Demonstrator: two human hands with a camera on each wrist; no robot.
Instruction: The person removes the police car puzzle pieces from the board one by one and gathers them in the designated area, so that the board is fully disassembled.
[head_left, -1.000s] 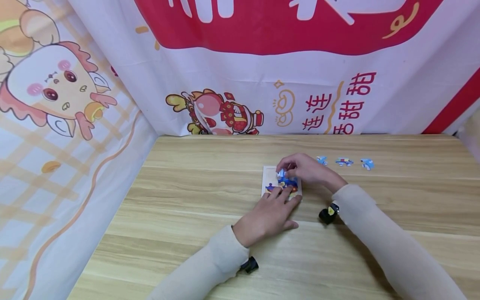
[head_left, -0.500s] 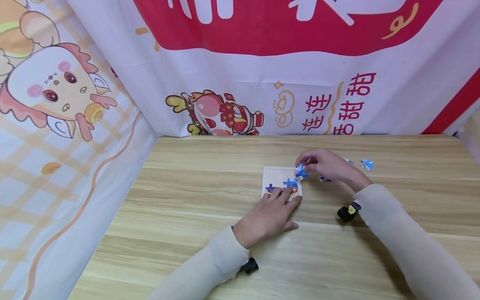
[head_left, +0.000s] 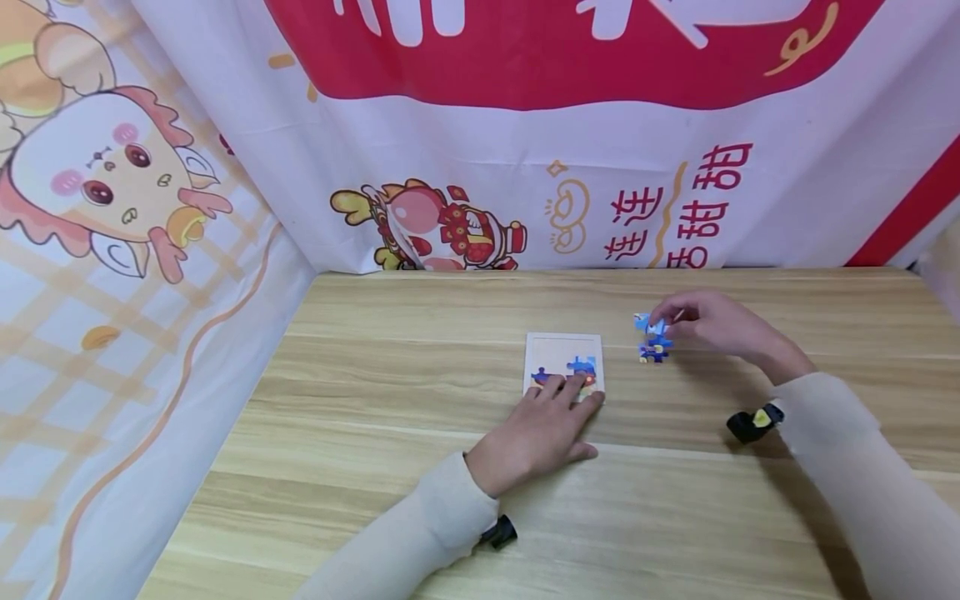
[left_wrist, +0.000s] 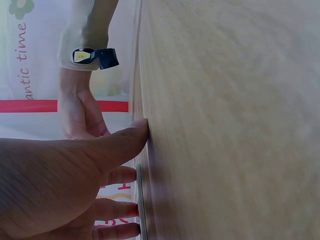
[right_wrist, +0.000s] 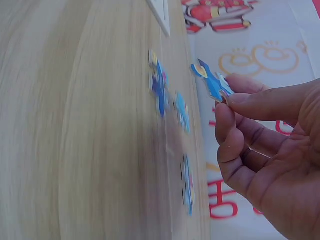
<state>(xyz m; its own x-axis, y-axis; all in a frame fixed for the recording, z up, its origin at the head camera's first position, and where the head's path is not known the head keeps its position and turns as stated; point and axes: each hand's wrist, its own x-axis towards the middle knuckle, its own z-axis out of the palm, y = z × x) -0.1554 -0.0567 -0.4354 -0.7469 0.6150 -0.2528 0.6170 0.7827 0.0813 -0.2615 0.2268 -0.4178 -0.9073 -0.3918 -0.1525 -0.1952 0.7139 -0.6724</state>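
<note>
My left hand (head_left: 528, 433) lies with fairly straight fingers on the lower part of a small white-framed puzzle board (head_left: 564, 347). Beside its fingertips, a blue puzzle piece (head_left: 582, 365) and a purple one (head_left: 542, 377) sit in the board; the fingers hide its lower edge. Off to the right of the board, my right hand (head_left: 731, 327) pinches a blue jigsaw piece (right_wrist: 212, 84) between thumb and fingers, raised off the table. Just below that piece on the wood lies a dark blue loose piece (right_wrist: 159, 85), with a light blue one (right_wrist: 182, 111) nearby.
Another loose puzzle piece (right_wrist: 187, 182) lies farther along the wooden table (head_left: 390, 375). Behind the table's back edge hangs a printed white and red cloth (head_left: 480, 133). A patterned cloth (head_left: 142, 333) covers the left side.
My right hand has moved right, carrying the blue jigsaw piece off the board to above the loose pieces. The left hand has stayed in place on the board.
</note>
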